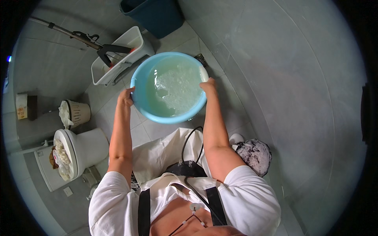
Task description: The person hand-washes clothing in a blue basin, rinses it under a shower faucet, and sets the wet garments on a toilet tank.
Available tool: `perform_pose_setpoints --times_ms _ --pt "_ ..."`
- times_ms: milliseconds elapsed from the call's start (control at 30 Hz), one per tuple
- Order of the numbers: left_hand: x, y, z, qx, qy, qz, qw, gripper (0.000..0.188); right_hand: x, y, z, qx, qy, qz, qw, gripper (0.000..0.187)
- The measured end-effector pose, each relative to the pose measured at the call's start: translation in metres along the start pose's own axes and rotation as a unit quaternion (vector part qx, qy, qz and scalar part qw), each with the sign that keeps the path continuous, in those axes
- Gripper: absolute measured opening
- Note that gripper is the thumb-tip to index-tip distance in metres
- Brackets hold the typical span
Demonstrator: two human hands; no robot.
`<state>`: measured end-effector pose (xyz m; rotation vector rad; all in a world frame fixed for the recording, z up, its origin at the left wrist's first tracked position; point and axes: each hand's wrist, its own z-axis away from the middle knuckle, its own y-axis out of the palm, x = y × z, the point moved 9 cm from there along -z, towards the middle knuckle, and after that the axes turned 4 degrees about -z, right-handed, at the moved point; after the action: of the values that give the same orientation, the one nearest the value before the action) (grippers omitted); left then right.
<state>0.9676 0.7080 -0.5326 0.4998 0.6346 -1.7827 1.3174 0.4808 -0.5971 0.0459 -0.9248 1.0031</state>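
A round light-blue basin (164, 119) with water (173, 88) in it is in front of me, over the tiled floor. Bubbles and ripples show on the water's surface. My left hand (126, 97) grips the basin's left rim, thumb on top. On the right rim my right hand (208, 85) is closed, its fingers mostly hidden under the edge. A whitish, elongated thing (203, 73) lies along the inner right rim just beyond my right hand; its kind I cannot make out. Both arms are stretched forward.
Beyond the basin stand a white mop bucket (139, 41) with a mop (88, 41) and a dark teal bin (157, 17). At left are a toilet (88, 147) with crumpled cloths (61, 159) on its lid and a wastebasket (80, 113). A floor drain (201, 60) lies near the right wall.
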Motion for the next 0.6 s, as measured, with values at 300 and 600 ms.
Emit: perform_pose_setpoints --times_ms 300,600 --pt "-0.011 -0.006 0.005 -0.028 0.002 -0.012 1.0 0.029 -0.003 0.013 -0.005 0.011 0.008 -0.035 0.999 0.043" --pt "-0.014 0.0 0.012 -0.034 0.005 -0.022 0.999 0.031 -0.001 0.005 -0.004 -0.014 -0.02 -0.061 0.998 0.044"
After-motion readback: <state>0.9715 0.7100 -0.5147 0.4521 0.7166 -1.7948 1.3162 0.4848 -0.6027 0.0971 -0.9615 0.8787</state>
